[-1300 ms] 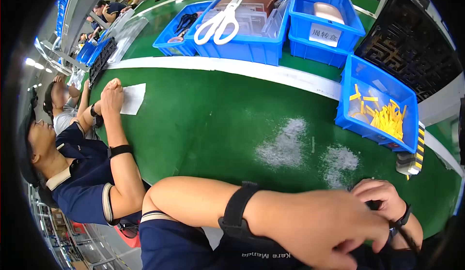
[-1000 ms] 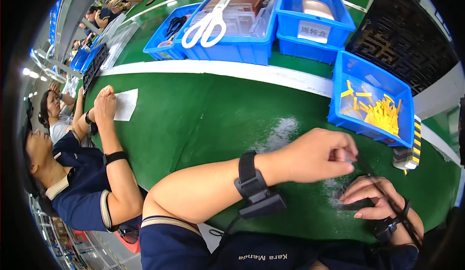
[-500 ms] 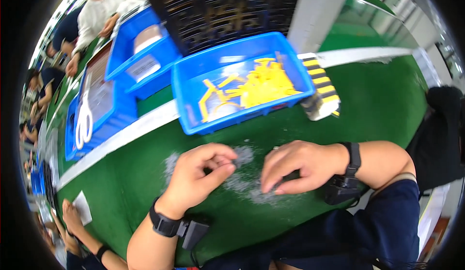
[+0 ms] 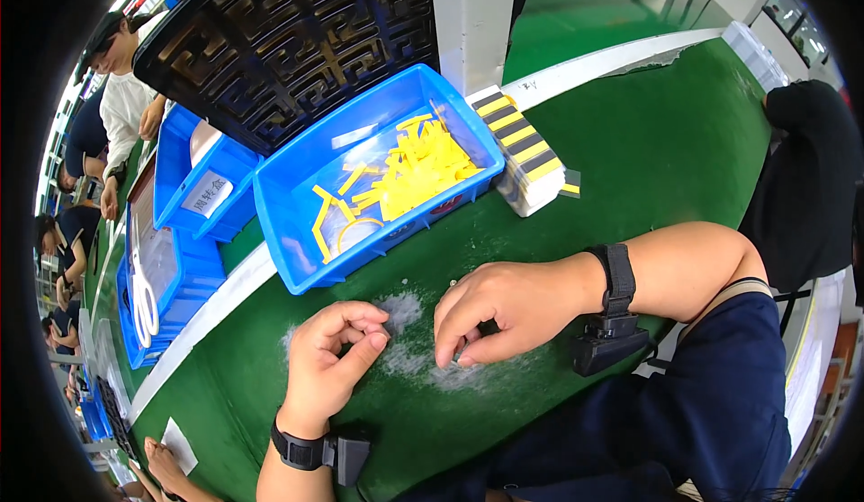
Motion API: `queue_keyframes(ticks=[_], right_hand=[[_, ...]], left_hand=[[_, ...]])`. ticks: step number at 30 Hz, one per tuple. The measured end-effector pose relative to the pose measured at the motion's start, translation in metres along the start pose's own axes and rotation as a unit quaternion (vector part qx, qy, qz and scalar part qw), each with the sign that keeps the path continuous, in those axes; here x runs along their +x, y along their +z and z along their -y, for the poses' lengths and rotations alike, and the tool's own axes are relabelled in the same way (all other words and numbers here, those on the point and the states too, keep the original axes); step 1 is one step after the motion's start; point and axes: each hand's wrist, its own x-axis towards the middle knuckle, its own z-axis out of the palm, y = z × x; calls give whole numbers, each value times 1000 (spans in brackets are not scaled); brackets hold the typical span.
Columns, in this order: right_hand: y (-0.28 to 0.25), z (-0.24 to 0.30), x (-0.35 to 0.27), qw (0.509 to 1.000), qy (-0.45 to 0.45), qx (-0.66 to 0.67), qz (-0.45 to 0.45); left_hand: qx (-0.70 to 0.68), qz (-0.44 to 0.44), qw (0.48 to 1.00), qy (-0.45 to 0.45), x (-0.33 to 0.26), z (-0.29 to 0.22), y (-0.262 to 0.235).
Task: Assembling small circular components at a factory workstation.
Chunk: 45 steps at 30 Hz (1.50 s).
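Note:
My left hand (image 4: 326, 363) hovers at the left edge of a patch of fine pale-grey bits (image 4: 400, 311) scattered on the green tabletop. Its thumb and index fingertips come together, and I cannot make out what is between them. Over the right part of the patch, my right hand (image 4: 508, 313) points down with its fingers bent. Its thumb and forefinger close near a small greyish speck too small to name. Beyond my hands stands a blue bin (image 4: 310, 273) with a heap of yellow strips (image 4: 418, 174) inside. Both wrists carry black straps with small boxes.
A block with black and yellow stripes (image 4: 522, 151) stands right of the bin. At the left are more blue bins (image 4: 184, 282), with white scissors (image 4: 144, 304) on one. A dark patterned panel (image 4: 306, 43) rises behind. Other people (image 4: 117, 106) sit along the left; a dark-clothed person (image 4: 801, 187) is at right.
The view has turned, so the bins and striped block sit further left in the picture. Both hands stay over the grey bits, their fingers still bent.

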Motion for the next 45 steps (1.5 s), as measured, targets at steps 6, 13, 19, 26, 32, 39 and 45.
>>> queue_keyframes(ticks=[6, 13, 19, 26, 32, 39, 45], right_hand=[[-2, 5, 8, 1000, -5, -7, 14], [0, 12, 6, 999, -23, -46, 0], [8, 16, 10, 996, 30, -81, -36], [7, 11, 10, 996, 31, -54, -66], [11, 13, 11, 995, 36, -56, -70], [14, 19, 14, 994, 67, -25, -82], [8, 45, 12, 991, 113, -54, -45]], left_hand=[[32, -17, 999, 9, -5, 2, -7], [55, 35, 997, 50, -3, -1, -3], [44, 14, 992, 114, -6, 10, -2], [38, -12, 989, 142, 2, 11, -2], [32, -11, 988, 150, -1, 10, -4], [21, -18, 988, 153, 0, 17, -1], [26, -15, 984, 178, 3, 14, 3]])
